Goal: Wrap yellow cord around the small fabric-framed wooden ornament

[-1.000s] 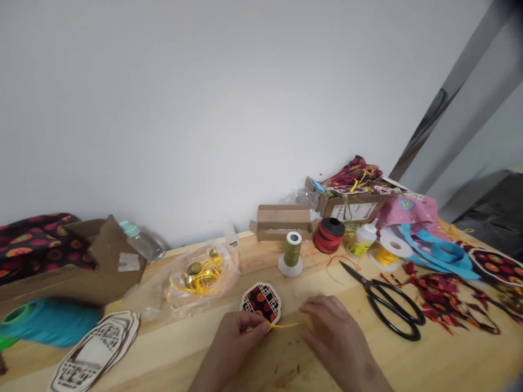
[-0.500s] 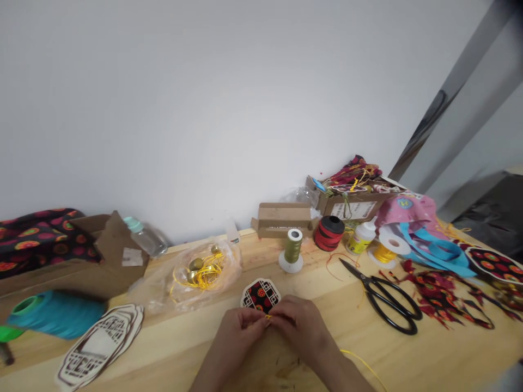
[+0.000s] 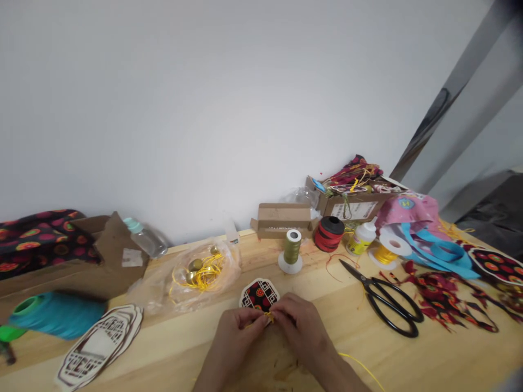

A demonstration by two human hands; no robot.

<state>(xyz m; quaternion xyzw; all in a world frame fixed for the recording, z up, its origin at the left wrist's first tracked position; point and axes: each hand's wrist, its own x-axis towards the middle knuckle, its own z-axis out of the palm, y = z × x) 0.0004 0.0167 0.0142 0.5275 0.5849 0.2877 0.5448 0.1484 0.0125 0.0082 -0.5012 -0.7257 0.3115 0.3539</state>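
Close together at the front middle of the table, both my hands are closed in a pinch. My left hand [image 3: 241, 335] grips yellow cord [image 3: 268, 315] between thumb and forefinger. My right hand [image 3: 300, 326] pinches the same cord from the other side, where it looks looped or knotted. Just beyond the fingertips lies a lattice-edged ornament [image 3: 260, 294] with dark floral fabric in its middle; its near edge is hidden by the hands. A loose length of yellow cord [image 3: 362, 368] trails on the table beside my right forearm.
Black scissors [image 3: 388, 296], fabric scraps [image 3: 439, 294] and a yellow cord spool [image 3: 390, 249] lie to the right. Behind the hands stands a green thread spool [image 3: 292, 250]. Leftward are a plastic bag [image 3: 229, 272] with bells, stacked wooden cutouts [image 3: 98, 345] and a blue thread cone [image 3: 57, 314].
My fingertips have shifted slightly around the cord, and more of the yellow loop shows between them. Both hands keep their pinch close to the ornament.
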